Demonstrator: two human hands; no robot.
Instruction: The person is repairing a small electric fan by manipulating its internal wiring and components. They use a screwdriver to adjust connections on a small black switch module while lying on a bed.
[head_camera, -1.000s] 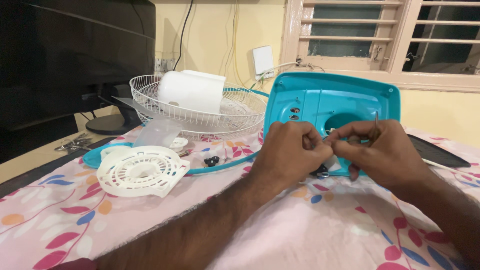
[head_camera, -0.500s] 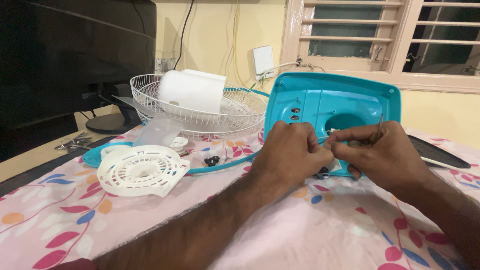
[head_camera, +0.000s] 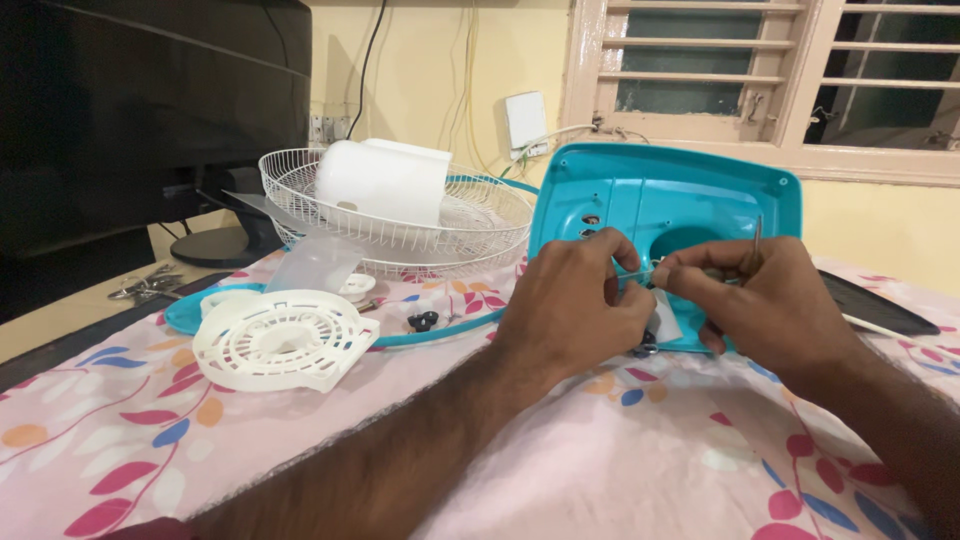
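Two hands — left hand (head_camera: 570, 305) and right hand (head_camera: 770, 300) — meet before the teal fan base (head_camera: 690, 195), fingers pinching a thin wire (head_camera: 632, 272); right also grips a slim tool (head_camera: 757, 240).

Upright fan base (head_camera: 680, 200) at centre-right on the worktop (head_camera: 620, 460), hands (head_camera: 680, 300) just before it. Left: vented cover (head_camera: 275, 340); behind that, wire guard (head_camera: 400, 235) holding motor housing (head_camera: 385, 180).

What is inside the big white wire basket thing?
Inside the white wire fan guard sits a white rounded plastic housing. A clear fan blade leans at its front. Whatever lies under the housing is hidden.
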